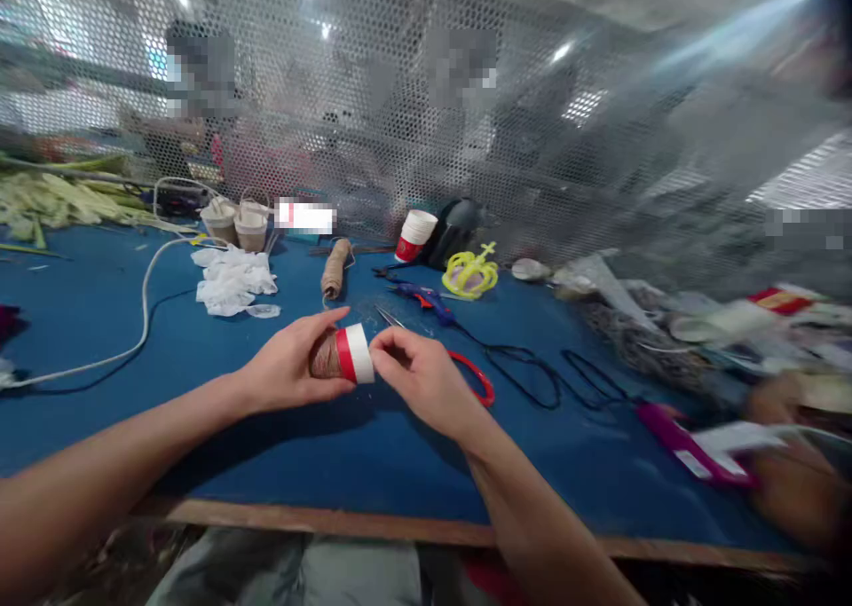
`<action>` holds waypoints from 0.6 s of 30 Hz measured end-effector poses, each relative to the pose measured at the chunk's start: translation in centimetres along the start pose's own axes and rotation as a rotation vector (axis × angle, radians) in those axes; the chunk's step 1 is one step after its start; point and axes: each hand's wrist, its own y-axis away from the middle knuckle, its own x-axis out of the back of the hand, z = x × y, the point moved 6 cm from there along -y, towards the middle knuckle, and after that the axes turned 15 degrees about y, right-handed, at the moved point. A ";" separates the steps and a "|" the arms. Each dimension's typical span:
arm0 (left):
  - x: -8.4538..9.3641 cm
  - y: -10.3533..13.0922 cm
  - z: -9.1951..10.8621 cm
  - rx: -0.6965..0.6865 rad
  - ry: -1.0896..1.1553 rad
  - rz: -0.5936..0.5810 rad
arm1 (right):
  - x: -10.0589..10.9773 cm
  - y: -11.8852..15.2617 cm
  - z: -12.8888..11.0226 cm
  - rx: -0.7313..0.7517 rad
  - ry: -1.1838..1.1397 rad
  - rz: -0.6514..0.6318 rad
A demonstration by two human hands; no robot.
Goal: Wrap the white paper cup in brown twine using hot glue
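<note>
In my left hand (283, 362) a paper cup (359, 354) lies on its side, fingers and thumb wrapped round it. The cup is white at the right end with a red band, and brown twine (325, 358) is wound round its left part. My right hand (419, 375) is closed, thumb and forefinger pinched together against the cup's white end; whatever they hold is hidden. Beneath my right hand lie scissors with a red handle (483, 380), partly covered. A spool of twine (336, 269) sits just behind the cup, its strand running toward my left hand.
Beyond are a blue glue gun (426, 303) with a black cord, stacked paper cups (415, 233) and a yellow crown-shaped piece (469, 273). Crumpled white plastic (234, 278) and two handled cups (251, 226) are left. A magenta block (692, 446) lies right, beside clutter. Perforated mesh (373, 136) stands behind.
</note>
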 end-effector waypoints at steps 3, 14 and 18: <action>0.2 0.1 0.5 -0.041 -0.050 0.016 | 0.4 0.0 0.2 -0.037 -0.028 0.036; 0.4 0.2 0.7 -0.090 -0.105 0.045 | 0.1 0.1 0.3 -0.058 -0.088 0.041; 0.3 0.1 0.1 0.042 0.086 0.050 | 0.2 0.1 0.1 -0.046 -0.026 0.045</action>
